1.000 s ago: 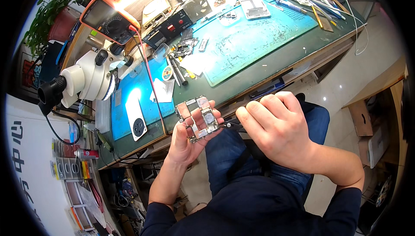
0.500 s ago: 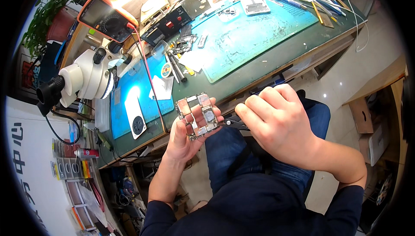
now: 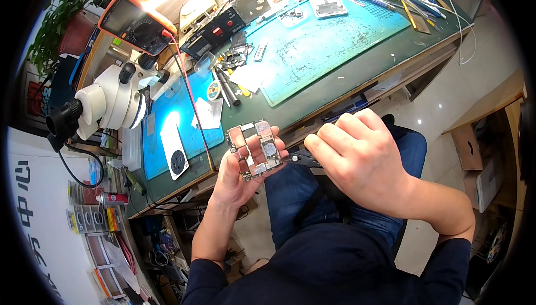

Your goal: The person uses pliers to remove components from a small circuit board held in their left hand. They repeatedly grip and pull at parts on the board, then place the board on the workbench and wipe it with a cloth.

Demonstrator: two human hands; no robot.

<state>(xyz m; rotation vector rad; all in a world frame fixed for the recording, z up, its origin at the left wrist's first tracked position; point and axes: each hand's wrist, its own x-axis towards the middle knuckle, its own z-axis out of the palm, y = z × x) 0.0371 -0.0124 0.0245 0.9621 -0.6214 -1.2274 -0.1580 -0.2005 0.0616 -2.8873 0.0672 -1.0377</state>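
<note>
My left hand (image 3: 234, 179) holds a phone circuit board (image 3: 254, 149) by its edges, thumb on the near left side and fingers behind. The board has an open middle and copper and silver shield patches. My right hand (image 3: 357, 162) is closed in a fist around a small pair of dark pliers (image 3: 298, 160). A round pivot shows on them, and their tips meet the board's right edge. The handles are mostly hidden in my palm. Both hands are above my lap, in front of the bench edge.
On the green bench lie blue mats (image 3: 335, 53) and a white phone back cover (image 3: 176, 151). A white microscope (image 3: 114, 95) and an orange multimeter (image 3: 137, 23) stand at the left. A red probe lead (image 3: 192, 95) hangs down. Several tools (image 3: 416, 3) lie at the far right.
Hardly anything differs. The board and the pliers stay in contact at the board's right edge; the view has shifted very slightly.
</note>
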